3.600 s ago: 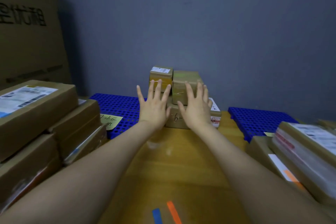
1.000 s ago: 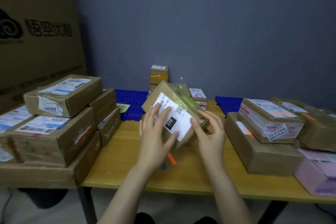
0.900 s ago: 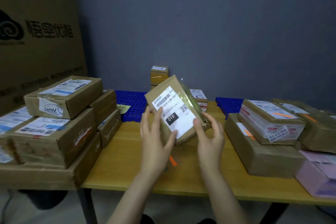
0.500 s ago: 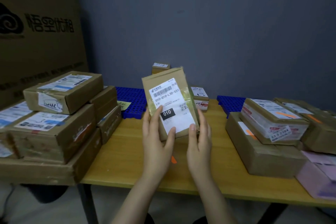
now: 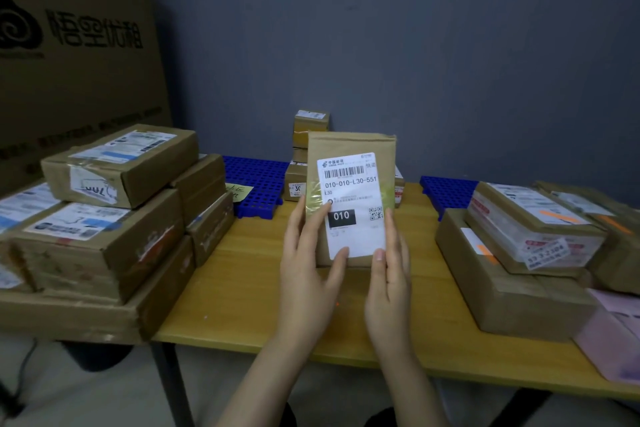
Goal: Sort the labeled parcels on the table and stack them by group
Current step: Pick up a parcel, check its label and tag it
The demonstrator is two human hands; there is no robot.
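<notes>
1. The parcel (image 5: pixel 349 149) is a flat, rectangular box of matte brown cardboard. It is held upright in the air above the middle of the wooden table (image 5: pixel 235 291), with its labelled face toward the camera. A band of glossy, yellowish clear tape crosses its middle.
2. The left hand (image 5: pixel 306 274) grips the parcel's left edge, with the thumb on the front near the lower left corner of the label and the fingers along the side. The right hand (image 5: pixel 389 284) holds the right edge in the same way, its thumb pressed at the lower right corner of the label.
3. The white label (image 5: pixel 351 236) is smooth paper with rounded corners. It shows "中国邮政", a barcode, "010-010-L30-551", "L30", a small QR code and a black rectangle with "010" in white.
4. On the left stands a stack of cartons (image 5: pixel 114 236), brown, taped and a little crumpled, with white and blue shipping labels. One side has a handwritten mark, maybe "007", but it is too blurred to be sure.
5. On the right lies a lower pile of boxes (image 5: pixel 512 288), some wrapped in shiny film with orange strips. A pale pink package (image 5: pixel 613 340) lies just beside it.
6. At the back, two blue plastic grid mats (image 5: pixel 258 184) lie on the table. A yellow note (image 5: pixel 239 192) rests on the left one, and small boxes (image 5: pixel 310 125) are stacked between them.
7. A large carton (image 5: pixel 79 87) behind the left stack is printed "悟空优租" beside a cloud logo.
</notes>
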